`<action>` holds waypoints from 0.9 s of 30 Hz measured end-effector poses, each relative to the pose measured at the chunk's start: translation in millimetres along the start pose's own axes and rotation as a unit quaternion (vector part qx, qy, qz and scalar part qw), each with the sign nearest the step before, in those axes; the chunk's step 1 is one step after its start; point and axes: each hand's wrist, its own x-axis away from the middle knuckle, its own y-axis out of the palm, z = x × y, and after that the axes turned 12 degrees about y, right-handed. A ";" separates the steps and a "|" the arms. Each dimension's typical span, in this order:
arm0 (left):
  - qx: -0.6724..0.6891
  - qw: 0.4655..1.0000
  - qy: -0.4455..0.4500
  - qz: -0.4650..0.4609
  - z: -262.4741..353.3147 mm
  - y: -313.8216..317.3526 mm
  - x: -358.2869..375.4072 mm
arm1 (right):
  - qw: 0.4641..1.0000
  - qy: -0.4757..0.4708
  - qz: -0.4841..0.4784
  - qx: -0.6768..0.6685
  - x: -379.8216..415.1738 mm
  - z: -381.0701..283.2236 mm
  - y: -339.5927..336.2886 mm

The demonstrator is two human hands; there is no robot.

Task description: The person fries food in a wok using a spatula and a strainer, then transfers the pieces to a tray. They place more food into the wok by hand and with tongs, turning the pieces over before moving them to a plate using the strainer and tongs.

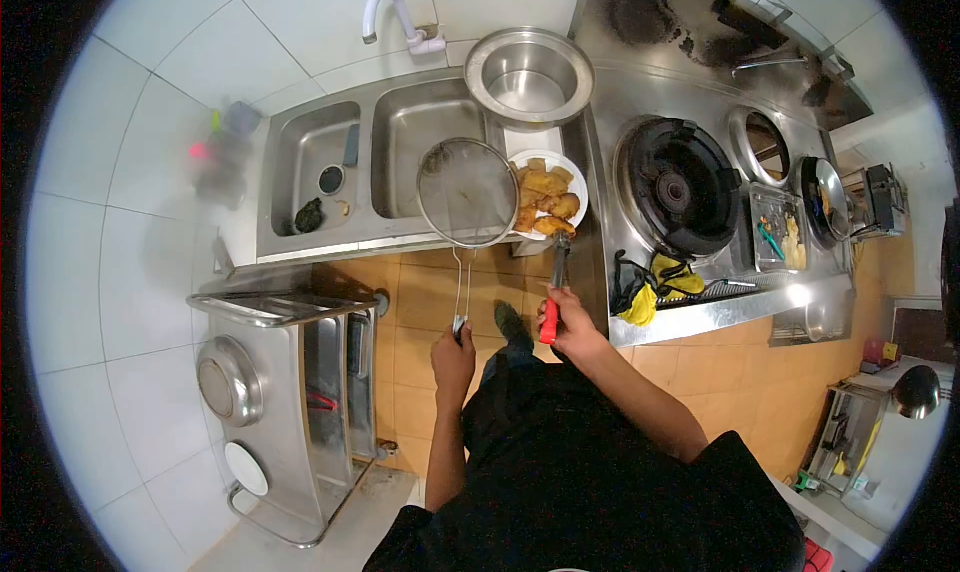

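Note:
My left hand [453,362] is closed round the handle of a round mesh strainer [467,192], which is held over the front edge of the right sink basin. My right hand [568,324] grips the red handle of metal tongs [560,262]. The tips of the tongs are at the fried pieces [548,184] on a white plate [578,178]; whether they touch a piece is hard to tell. The strainer's right rim overlaps the plate's left side. Behind the plate sits a large steel pot [528,77].
A double sink [365,162] with a faucet [405,27] is at the left back. A black burner [680,187], yellow-black gloves [655,287] and a metal tray [778,230] are at right. A steel trolley [285,402] with a bowl [228,382] stands at left.

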 end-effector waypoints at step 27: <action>0.014 1.000 0.012 0.026 -3.8 8.5 -1.8 | 0.996 0.082 -0.027 0.031 2.5 -24.2 -32.7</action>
